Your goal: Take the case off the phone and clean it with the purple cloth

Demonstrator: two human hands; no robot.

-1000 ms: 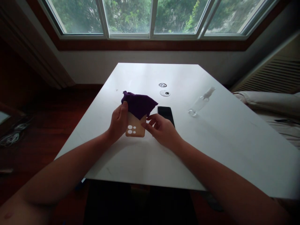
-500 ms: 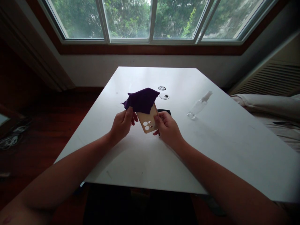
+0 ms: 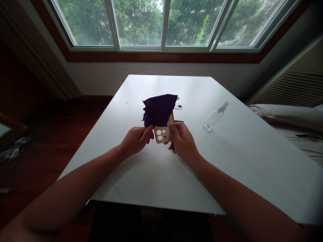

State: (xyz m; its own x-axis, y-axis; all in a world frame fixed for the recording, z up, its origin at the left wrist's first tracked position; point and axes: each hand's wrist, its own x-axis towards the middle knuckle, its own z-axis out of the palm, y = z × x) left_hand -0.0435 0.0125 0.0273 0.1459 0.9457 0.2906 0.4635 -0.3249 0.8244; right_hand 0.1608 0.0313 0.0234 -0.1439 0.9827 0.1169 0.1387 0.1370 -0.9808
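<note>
L fingers (image 3: 148, 130) are pinched shut on the lower edge of the cloth (image 3: 158, 109). R fingers (image 3: 173, 129) are clamped on the side of the case (image 3: 163, 134), thumb on the near face. Both are held up just above the tabletop (image 3: 151, 168), roughly mid-table, btwn L hand (image 3: 137, 139) and R hand (image 3: 183, 141).

The cloth is draped over the far part of the case. Only the near end, w/ the camera holes, is bare.

Progress, as a judgement: the case is off the phone (image 3: 178, 121) and in hand w/ the cloth on it, so the wiping looks to be under way. The covered part is being handled and the bare end looks undone. Can't tell how clean any surface is. The phone lies dark on the tabletop just behind the R hand, mostly hidden, no cloth on it. The bottle (image 3: 214, 117) lies on its side well to the R, no hand near it.

Count:
- 2 hands
- 1 cloth
- 1 case, w/ 4 holes showing
- 1 phone
- 1 bottle
- 2 round discs (image 3: 178, 107) past the cloth, 1 of them nearly hidden behind it
</note>
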